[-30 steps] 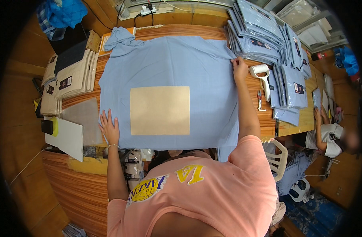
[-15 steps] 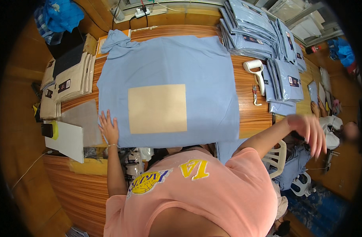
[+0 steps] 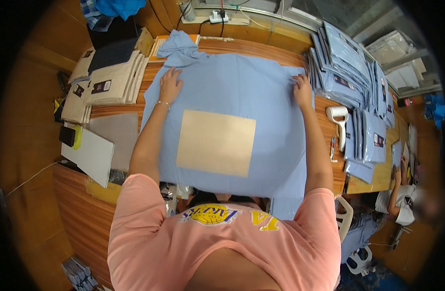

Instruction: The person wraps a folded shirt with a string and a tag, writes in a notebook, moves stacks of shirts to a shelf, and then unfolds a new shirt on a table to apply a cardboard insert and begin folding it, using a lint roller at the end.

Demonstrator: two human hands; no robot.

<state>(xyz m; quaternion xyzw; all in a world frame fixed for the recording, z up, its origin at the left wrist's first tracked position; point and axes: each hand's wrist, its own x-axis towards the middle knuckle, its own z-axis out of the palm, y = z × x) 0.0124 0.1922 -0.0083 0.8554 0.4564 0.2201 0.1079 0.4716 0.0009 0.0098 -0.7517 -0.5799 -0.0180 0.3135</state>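
A light blue garment lies spread over the table, with one end bunched at the far left. On its middle rests a flat beige rectangular board. My left hand is on the garment's far left part, fingers apart and nothing visible in them. Across from it, my right hand touches the far right edge of the cloth with its fingers bent but apart. No lifted fold of cloth shows in either hand.
Stacks of bagged blue garments stand at the right, near a white lint roller and small red-handled pliers. Bagged beige garments and a white board are at left. Another person sits far right.
My left hand has moved from the garment's near left edge to its far left part. My right hand has come from the air at right onto the far right edge. The view has shifted.
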